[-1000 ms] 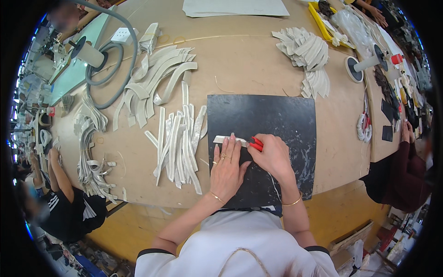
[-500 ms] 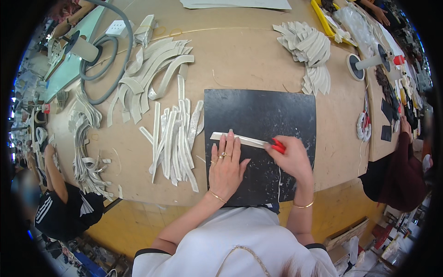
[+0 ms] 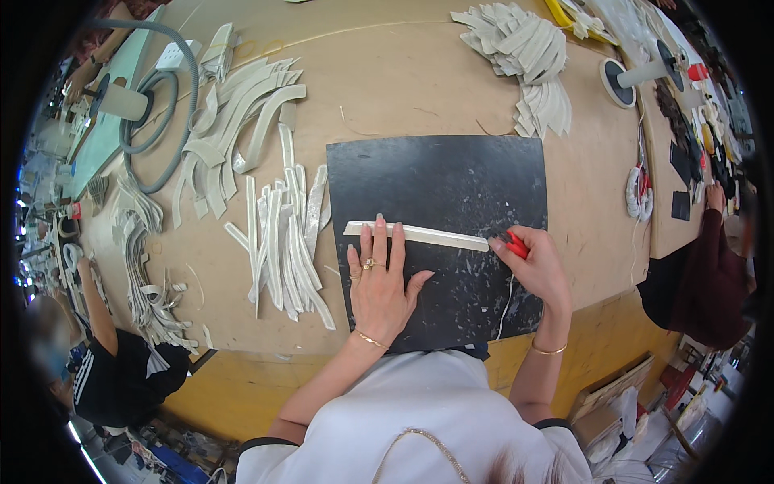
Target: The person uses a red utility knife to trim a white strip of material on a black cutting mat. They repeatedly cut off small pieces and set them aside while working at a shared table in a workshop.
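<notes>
Both forearms rise from six o'clock onto a black square cutting mat (image 3: 439, 173). A long, narrow off-white strip (image 3: 427, 235) lies flat across the mat's middle, running nine to three o'clock. The left hand (image 3: 379, 282) is spread open, fingertips (image 3: 379, 228) pressing the strip. The right hand (image 3: 536, 266) is closed around a red-handled cutter (image 3: 516, 244) at the strip's three o'clock end.

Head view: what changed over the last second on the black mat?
The right hand, gripping a red-handled tool, has travelled rightward along the pale strip to its right end. The left hand stays pressed flat on the strip's left part. The black cutting mat and the loose strip piles are unmoved.
</notes>
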`<move>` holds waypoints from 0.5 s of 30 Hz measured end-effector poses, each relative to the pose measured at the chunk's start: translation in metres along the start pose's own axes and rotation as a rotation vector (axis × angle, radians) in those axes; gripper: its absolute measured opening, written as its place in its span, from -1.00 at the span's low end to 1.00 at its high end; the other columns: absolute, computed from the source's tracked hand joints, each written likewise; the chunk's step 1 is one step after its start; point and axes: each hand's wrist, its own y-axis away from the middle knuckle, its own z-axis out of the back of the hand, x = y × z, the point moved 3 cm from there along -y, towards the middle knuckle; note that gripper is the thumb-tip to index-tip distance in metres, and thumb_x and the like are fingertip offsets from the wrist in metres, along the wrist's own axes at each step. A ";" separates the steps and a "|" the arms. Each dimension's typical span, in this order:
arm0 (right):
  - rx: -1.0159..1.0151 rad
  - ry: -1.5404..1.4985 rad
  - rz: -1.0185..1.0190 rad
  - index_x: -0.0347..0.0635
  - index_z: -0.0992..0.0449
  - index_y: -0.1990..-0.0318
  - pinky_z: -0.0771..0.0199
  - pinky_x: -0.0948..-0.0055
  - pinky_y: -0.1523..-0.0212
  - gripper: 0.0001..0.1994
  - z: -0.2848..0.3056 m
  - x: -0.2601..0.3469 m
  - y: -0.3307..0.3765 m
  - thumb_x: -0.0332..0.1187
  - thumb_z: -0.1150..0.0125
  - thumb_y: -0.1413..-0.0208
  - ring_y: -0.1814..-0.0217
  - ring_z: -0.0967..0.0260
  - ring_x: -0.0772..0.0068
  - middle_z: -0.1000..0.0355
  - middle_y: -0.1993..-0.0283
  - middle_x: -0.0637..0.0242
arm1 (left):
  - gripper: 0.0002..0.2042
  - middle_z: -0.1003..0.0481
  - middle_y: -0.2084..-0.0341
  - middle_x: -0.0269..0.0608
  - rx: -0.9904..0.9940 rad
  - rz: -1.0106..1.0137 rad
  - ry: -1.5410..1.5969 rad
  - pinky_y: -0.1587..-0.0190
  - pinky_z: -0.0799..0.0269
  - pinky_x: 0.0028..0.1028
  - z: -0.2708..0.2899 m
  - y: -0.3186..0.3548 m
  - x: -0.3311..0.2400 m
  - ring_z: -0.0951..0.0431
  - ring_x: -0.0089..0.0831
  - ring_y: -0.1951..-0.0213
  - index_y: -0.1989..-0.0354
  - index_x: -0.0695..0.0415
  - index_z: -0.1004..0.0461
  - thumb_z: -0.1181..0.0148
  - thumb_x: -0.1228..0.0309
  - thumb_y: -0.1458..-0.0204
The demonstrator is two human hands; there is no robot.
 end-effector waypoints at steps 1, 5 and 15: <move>-0.005 0.000 0.006 -0.27 -0.24 0.61 0.08 0.42 0.56 -0.57 0.000 0.000 0.000 -0.31 -0.33 -0.16 0.55 0.17 0.59 0.09 0.63 0.47 | -0.23 0.00 -0.43 0.09 0.003 -0.006 -0.014 -0.38 0.15 0.13 0.000 0.000 0.000 0.03 0.09 -0.44 -0.42 0.12 -0.12 -0.15 -0.05 -0.11; -0.034 0.052 0.028 -0.36 -0.33 0.58 -0.10 0.24 0.54 -0.59 0.001 0.003 0.000 -0.25 -0.35 -0.11 0.64 -0.01 0.15 -0.13 0.69 0.08 | -0.25 0.06 -0.42 0.22 0.013 -0.030 -0.020 -0.36 0.14 0.21 0.001 -0.001 -0.003 0.06 0.26 -0.42 -0.41 -0.02 -0.18 -0.18 -0.08 -0.07; -0.021 0.124 0.007 -0.33 -0.34 0.59 -0.15 0.20 0.52 -0.60 0.002 0.007 0.000 -0.23 -0.35 -0.10 0.62 -0.09 0.07 -0.18 0.69 0.07 | -0.27 0.13 -0.41 0.36 0.026 -0.048 -0.123 -0.36 0.19 0.24 0.011 -0.002 -0.024 0.16 0.34 -0.43 -0.41 -0.07 -0.19 -0.23 -0.01 -0.07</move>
